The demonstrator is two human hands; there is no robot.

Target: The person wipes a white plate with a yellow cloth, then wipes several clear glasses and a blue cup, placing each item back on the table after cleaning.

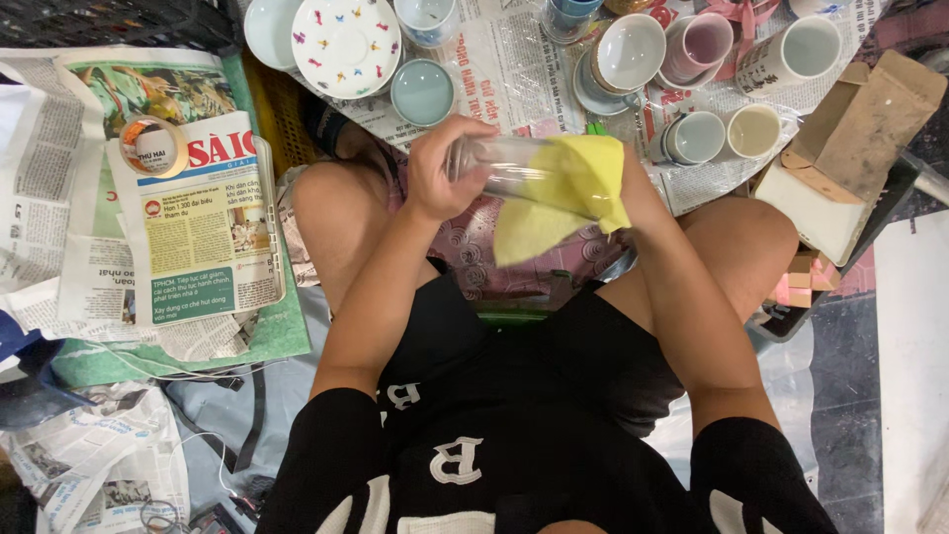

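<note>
Clear drinking glass [499, 166] held over lap, long axis level, left hand [442, 173] wrapped around left end, right hand [618, 183] closed on yellow cloth [563, 193] covering right end, cups [692, 136] on newspaper [514, 74] beyond.

Floor [914, 326] (newspaper-covered) bears cups [694, 137], a plate [346, 44], tape roll [153, 145].

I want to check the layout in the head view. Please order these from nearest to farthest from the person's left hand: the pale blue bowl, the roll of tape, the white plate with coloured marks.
Measured from the left hand, which grips a clear glass:
1. Pale blue bowl, just above the hand on the newspaper.
2. White plate with coloured marks, farther up and to the left.
3. Roll of tape, far left on the folded newspaper.
</note>
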